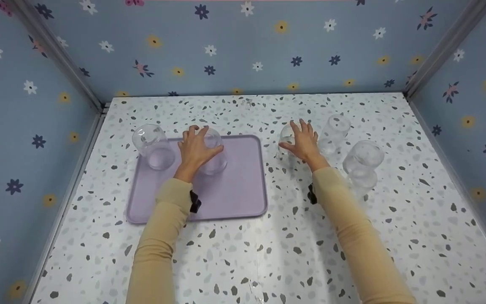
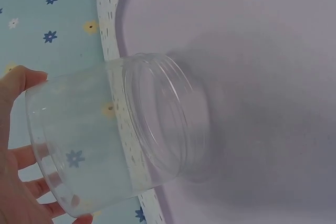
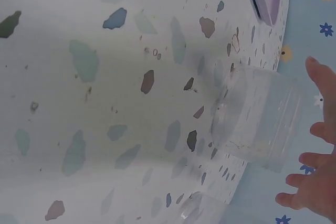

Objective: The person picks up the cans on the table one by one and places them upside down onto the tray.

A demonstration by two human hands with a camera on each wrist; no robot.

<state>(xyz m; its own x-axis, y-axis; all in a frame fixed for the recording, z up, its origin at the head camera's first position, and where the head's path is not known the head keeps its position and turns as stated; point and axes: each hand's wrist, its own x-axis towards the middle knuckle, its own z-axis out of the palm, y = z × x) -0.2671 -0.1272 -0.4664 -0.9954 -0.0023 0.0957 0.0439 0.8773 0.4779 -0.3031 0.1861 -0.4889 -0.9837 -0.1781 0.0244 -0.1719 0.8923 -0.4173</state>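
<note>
Clear jars (image 1: 214, 165) are ranging from left to right over the speckled table (image 1: 243, 261), and we are counting five; the leftmost jar (image 1: 155, 145) is standing at the ten o'clock corner of the purple tray (image 1: 230, 196); at that jar's three o'clock, the left hand (image 1: 195, 150) is clasping the second jar (image 2: 152, 124) round its base, thumb and fingers clamping that end; we are seeing its threaded mouth facing down to the tray, though we cannot tell whether they are touching; outside the tray, toward its two o'clock, the third jar (image 3: 257, 119) is standing on the table, threaded rim uppermost; the right hand (image 1: 304, 145) is reaching over it, fingers spreading apart about the rim, and we cannot tell whether any tip is touching; at its three o'clock we are finding the fourth jar (image 1: 331, 137); toward four o'clock from there, the fifth jar (image 1: 363, 166) is standing nearby.
</note>
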